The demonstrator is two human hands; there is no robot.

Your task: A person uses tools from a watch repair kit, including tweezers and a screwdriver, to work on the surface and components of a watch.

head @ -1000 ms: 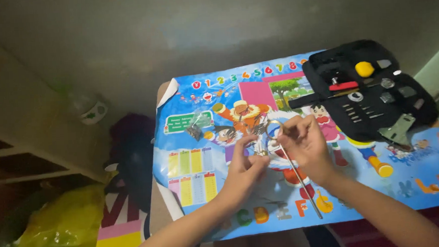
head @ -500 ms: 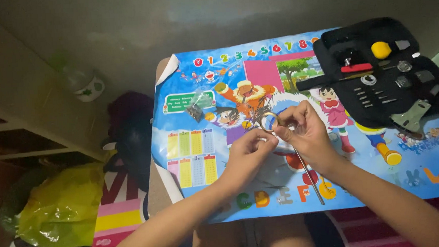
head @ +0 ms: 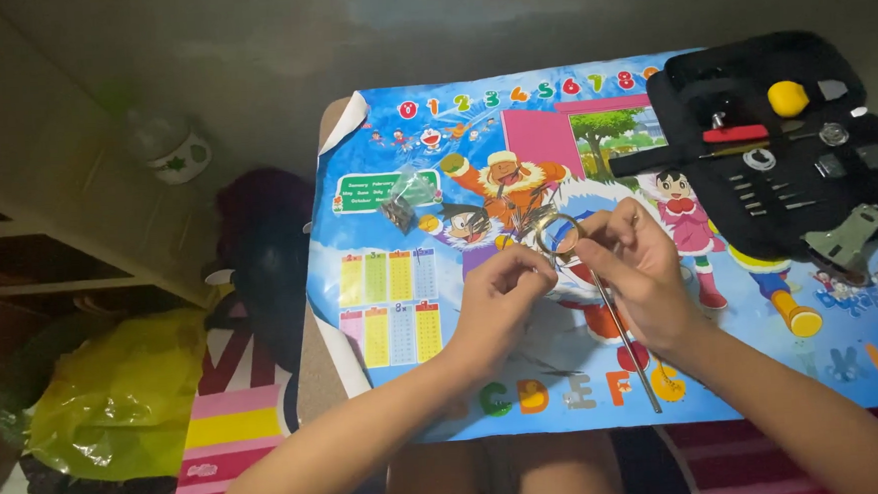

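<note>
Wristwatch (head: 557, 237) is pinched between left hand (head: 502, 299) and right hand (head: 640, 266) over the desk (head: 386, 380) middle, the grip of both narrow, seemingly to steady it, tool case (head: 784, 149) far right.

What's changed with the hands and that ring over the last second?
Little changed. Both hands, left and right, stay together over the mat, still pinching the small ring, with the thin rod still under the right hand. The tool case and small bag have not moved on the mat.
</note>
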